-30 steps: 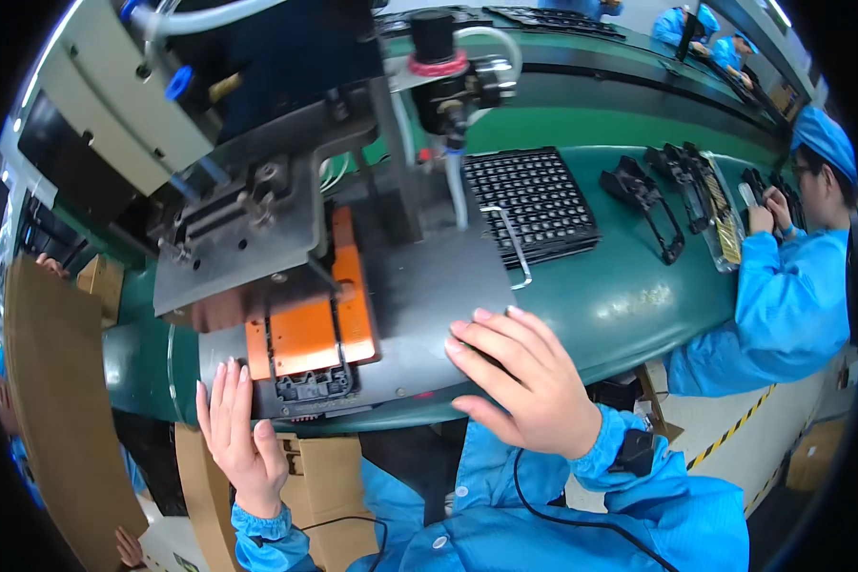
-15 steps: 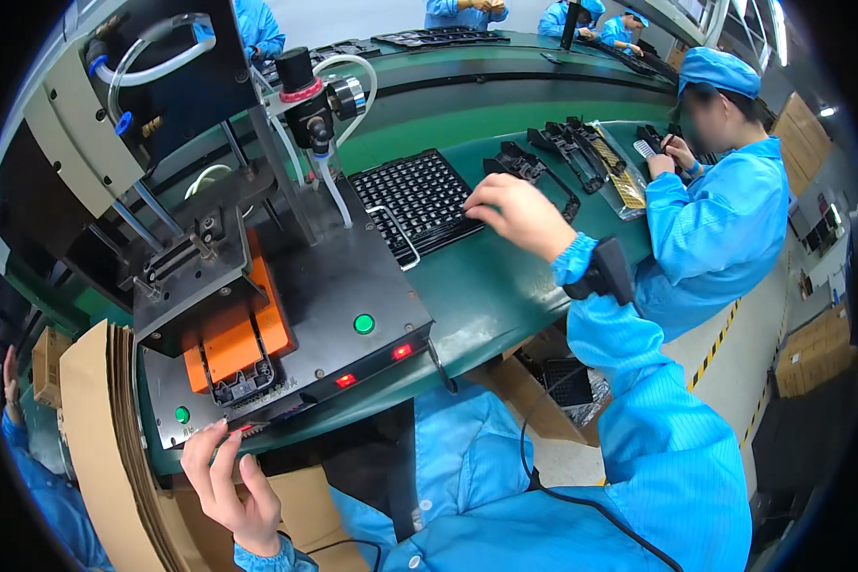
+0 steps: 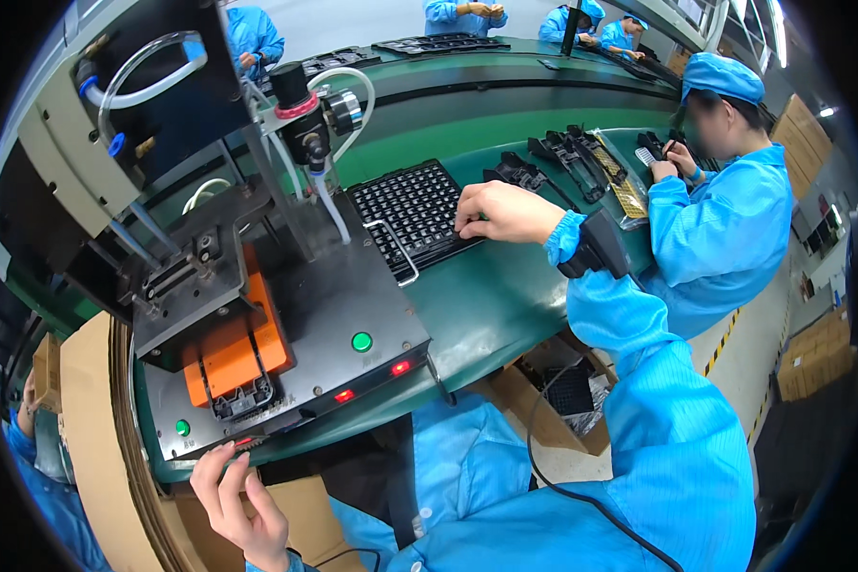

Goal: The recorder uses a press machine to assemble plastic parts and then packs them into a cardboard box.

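My right hand (image 3: 507,214) reaches over the right edge of a black gridded tray (image 3: 405,205) full of small dark parts. Its fingers bend down and press together there; what they hold, if anything, is hidden. Near the front left corner of a bench press (image 3: 305,296), my left hand (image 3: 243,512) is raised with its fingers apart and nothing visible in it. Under the press's dark upper plate (image 3: 195,272) sits an orange fixture (image 3: 227,370). A small black part (image 3: 243,398) lies at the fixture's front end.
A metal handle (image 3: 394,250) stands on the press beside the tray. Black plastic mouldings (image 3: 567,157) lie farther right on the green bench, near a seated co-worker (image 3: 720,210). Cardboard sheets (image 3: 100,429) stand at left; an open carton (image 3: 543,410) is below the bench.
My right hand has moved slightly left and down at the tray's edge, and its fingers have drawn together. My left hand has shifted a little, still spread.
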`<state>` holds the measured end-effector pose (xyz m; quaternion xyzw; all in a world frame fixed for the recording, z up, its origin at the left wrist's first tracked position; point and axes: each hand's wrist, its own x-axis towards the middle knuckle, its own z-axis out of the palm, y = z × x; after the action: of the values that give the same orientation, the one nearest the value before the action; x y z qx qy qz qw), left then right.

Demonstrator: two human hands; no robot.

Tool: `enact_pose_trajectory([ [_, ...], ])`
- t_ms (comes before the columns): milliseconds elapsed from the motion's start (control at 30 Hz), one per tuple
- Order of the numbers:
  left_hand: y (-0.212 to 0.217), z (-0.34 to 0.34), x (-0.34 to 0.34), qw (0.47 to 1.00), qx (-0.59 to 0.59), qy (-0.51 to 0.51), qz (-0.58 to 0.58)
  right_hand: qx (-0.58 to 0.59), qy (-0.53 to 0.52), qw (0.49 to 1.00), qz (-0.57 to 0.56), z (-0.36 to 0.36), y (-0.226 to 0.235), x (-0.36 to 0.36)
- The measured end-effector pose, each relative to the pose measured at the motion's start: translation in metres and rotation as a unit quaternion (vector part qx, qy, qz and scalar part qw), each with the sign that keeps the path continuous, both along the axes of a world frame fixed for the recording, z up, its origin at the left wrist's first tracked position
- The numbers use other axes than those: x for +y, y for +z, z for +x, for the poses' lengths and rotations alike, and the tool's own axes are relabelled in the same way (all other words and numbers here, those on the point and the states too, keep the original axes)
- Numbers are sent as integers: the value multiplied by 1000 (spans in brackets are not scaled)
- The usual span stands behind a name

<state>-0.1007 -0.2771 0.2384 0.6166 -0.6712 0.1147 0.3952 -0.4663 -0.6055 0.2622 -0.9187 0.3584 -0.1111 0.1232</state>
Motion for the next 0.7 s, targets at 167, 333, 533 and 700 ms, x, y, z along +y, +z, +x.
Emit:
enact_pose_trajectory([
  [167, 4, -11, -2, 1000, 0, 13, -2, -15, -9, 987, 163, 2, 10, -20],
  [333, 20, -14, -5, 997, -49, 26, -56, -261, -67, 949, 162, -18, 2, -21],
  [533, 18, -11, -4, 995, -36, 54, -72, -211, -337, 918, -15, -152, -34, -32],
  [700, 8, -7, -9, 994, -32, 73, -71, -209, -302, 930, -17, -113, -66, 27],
])
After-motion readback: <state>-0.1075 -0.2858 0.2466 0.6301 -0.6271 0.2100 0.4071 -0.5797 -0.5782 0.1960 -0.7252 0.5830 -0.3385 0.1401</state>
